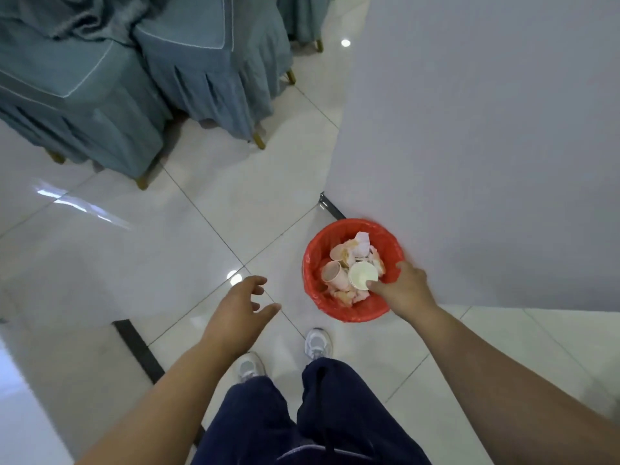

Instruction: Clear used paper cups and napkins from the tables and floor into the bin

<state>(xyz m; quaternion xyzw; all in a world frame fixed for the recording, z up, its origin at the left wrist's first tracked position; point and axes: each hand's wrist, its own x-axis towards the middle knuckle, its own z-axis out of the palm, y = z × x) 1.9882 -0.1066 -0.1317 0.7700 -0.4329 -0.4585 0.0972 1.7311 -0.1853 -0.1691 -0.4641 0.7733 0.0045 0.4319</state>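
A round bin lined with a red bag (317,298) stands on the tiled floor against a grey wall. Inside lie several used paper cups and crumpled napkins (361,245). My right hand (402,288) reaches over the bin's near right rim and pinches a white paper cup (360,275) by its rim, its mouth facing up at me. My left hand (240,308) hovers above the floor to the left of the bin, fingers loosely spread, holding nothing.
Chairs in blue-grey fabric covers (214,62) stand at the upper left with wooden legs showing. The grey wall (486,146) fills the right side. My two feet in white trainers (317,344) are on the glossy white tiles just below the bin.
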